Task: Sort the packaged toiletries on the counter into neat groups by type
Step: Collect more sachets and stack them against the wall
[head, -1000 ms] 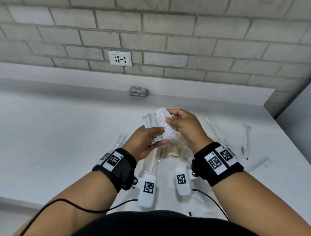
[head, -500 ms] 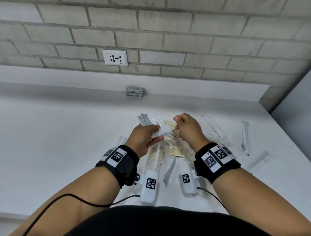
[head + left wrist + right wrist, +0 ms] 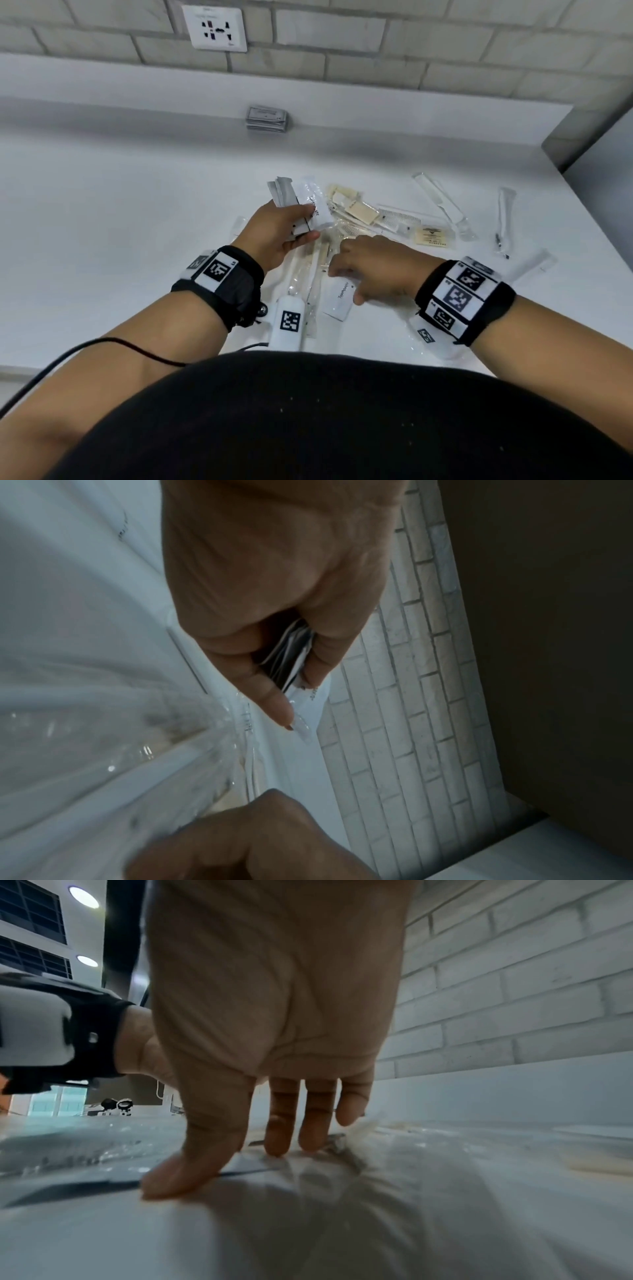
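Note:
My left hand hovers over the white counter and grips a fanned stack of white toothpaste sachets. In the left wrist view the thumb and fingers pinch the stack of sachets edge-on. My right hand is lower and nearer, fingers stretched down onto a single toothpaste sachet lying flat on the counter. The right wrist view shows the fingertips and thumb touching that sachet, with nothing lifted.
Clear-wrapped toothbrushes lie under both hands. Beige soap packets, wrapped combs, a yellowish sachet and long clear packages spread to the right. A grey packet stack sits by the back ledge. The counter's left side is bare.
My right hand left the stack held by the left hand and dropped to the sachet on the counter. The left hand sank slightly with its stack.

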`<state>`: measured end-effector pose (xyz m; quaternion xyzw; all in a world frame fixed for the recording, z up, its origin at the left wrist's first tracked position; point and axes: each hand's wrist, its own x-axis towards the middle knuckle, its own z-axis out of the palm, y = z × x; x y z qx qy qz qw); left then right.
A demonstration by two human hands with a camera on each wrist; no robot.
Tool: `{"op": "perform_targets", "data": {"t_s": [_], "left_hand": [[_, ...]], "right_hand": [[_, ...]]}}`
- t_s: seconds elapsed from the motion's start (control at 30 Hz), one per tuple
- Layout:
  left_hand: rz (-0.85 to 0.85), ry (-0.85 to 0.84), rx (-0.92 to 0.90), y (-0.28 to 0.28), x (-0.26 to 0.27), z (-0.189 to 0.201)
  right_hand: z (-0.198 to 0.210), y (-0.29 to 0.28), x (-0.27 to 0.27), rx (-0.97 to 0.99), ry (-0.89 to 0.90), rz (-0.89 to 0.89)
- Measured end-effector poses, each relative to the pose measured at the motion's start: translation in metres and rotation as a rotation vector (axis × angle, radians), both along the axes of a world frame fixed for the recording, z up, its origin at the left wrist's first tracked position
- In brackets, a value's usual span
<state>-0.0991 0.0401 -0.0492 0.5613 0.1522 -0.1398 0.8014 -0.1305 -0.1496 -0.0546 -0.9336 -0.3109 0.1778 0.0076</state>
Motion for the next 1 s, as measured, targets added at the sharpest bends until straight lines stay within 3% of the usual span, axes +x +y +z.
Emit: {"op": "perform_targets", "data": {"t_s": [0.13,0.3,0.37,0.47,0.53,0.63,0.73,0.9,1.0], "left_hand": [[0.007,-0.007,0.003,0.002,-0.003,0.001],[0.011,-0.028,0.024,0.009,-0.005,-0.001],[0.029,-0.053,0.041,0.013,-0.003,-0.002],[0.041,-0.08,0.024,0.013,0.0,-0.002],[0.016,-0.095,-0.006,0.008,0.001,0.001],[-0.103,-0.153,-0.046,-0.003,0.001,0.009],[-0.193,-0.159,-0.053,-0.006,0.001,0.018],[-0.17,-0.035,-0.223,0.007,0.004,0.025],[-0.132,-0.084,-0.151,0.009,0.004,0.027]], "right_hand": [[0.0,0.005,0.005,-0.033,-0.032,0.008],[0.017,0.003,0.015,-0.04,0.122,-0.081],[0.035,-0.008,0.03,0.156,0.142,-0.218],[0.055,-0.018,0.05,0.745,0.163,-0.524],[0.059,-0.009,0.054,1.033,0.216,-0.598],[0.046,0.019,0.056,1.102,0.305,-0.673],[0.035,0.034,0.058,1.085,0.244,-0.735],[0.039,0.029,0.067,1.263,0.324,-0.938],[0.047,0.025,0.066,1.384,0.444,-0.908]]}}
